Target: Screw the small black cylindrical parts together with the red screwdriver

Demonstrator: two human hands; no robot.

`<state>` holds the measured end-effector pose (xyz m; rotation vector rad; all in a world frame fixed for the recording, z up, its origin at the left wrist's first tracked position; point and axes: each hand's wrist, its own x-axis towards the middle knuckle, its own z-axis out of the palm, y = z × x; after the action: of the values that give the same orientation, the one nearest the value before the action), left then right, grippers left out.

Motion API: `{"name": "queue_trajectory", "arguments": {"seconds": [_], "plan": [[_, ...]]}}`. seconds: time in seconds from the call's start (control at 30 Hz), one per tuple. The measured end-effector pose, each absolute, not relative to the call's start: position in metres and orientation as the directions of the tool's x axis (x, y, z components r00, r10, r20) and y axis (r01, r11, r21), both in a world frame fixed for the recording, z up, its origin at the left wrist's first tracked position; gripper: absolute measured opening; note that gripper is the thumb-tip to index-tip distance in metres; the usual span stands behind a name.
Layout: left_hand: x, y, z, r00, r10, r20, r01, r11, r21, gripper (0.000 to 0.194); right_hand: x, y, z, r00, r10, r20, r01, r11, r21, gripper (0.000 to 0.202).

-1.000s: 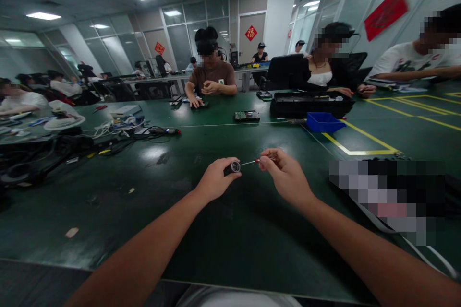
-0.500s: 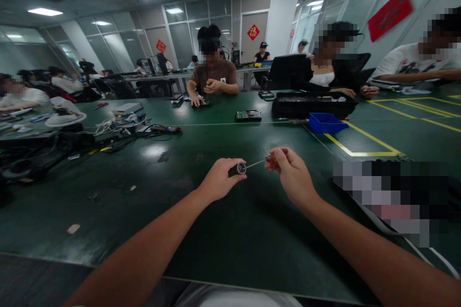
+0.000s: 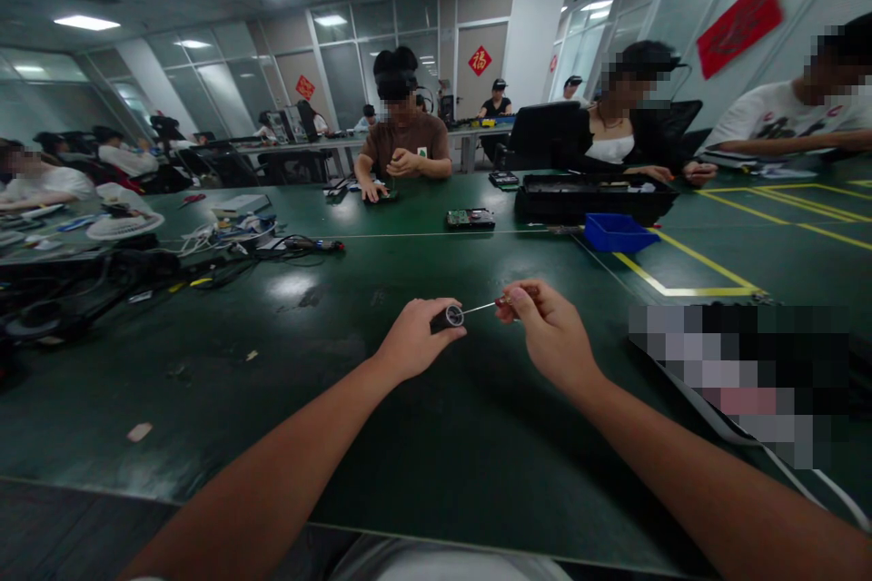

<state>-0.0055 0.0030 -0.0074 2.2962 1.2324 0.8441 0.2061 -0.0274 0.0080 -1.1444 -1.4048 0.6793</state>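
Over the middle of the green table, my left hand is closed on a black cylindrical part. Its round, pale-rimmed end faces right and toward me. My right hand pinches the handle of a screwdriver, mostly hidden by the fingers, with a bit of reddish colour showing. The thin metal shaft points left, and its tip reaches the round end of the black part. Whether the tip sits in a screw is too small to tell.
Cables and loose parts lie at the left. Beyond my hands are a circuit-board device, a blue bin and a long black housing. A blurred-out object lies right. A co-worker sits opposite.
My right hand has shifted slightly and its fingers have turned around the screwdriver handle, showing more of the reddish part. The left hand has tilted the black part a little.
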Motion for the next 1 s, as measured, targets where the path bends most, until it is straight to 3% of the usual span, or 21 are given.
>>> {"name": "queue_trajectory", "arguments": {"seconds": [0.17,0.37,0.6,1.0], "plan": [[-0.006,0.004,-0.009,0.445,0.831,0.334,0.608,-0.554,0.568,0.03,0.209,-0.032,0.019,0.124,0.923,0.365,0.507,0.257,-0.823,0.04],[-0.008,0.006,-0.012,0.449,0.827,0.338,0.605,-0.559,0.567,0.03,0.209,-0.034,0.018,-0.051,0.888,0.457,0.525,0.413,-0.744,0.02],[-0.008,0.006,-0.012,0.437,0.833,0.34,0.6,-0.551,0.58,0.032,0.21,-0.032,0.015,-0.029,0.928,0.372,0.579,0.319,-0.75,0.039],[-0.008,0.005,-0.01,0.434,0.842,0.321,0.607,-0.537,0.586,0.031,0.209,-0.034,0.014,-0.045,0.934,0.354,0.55,0.319,-0.772,0.03]]}}
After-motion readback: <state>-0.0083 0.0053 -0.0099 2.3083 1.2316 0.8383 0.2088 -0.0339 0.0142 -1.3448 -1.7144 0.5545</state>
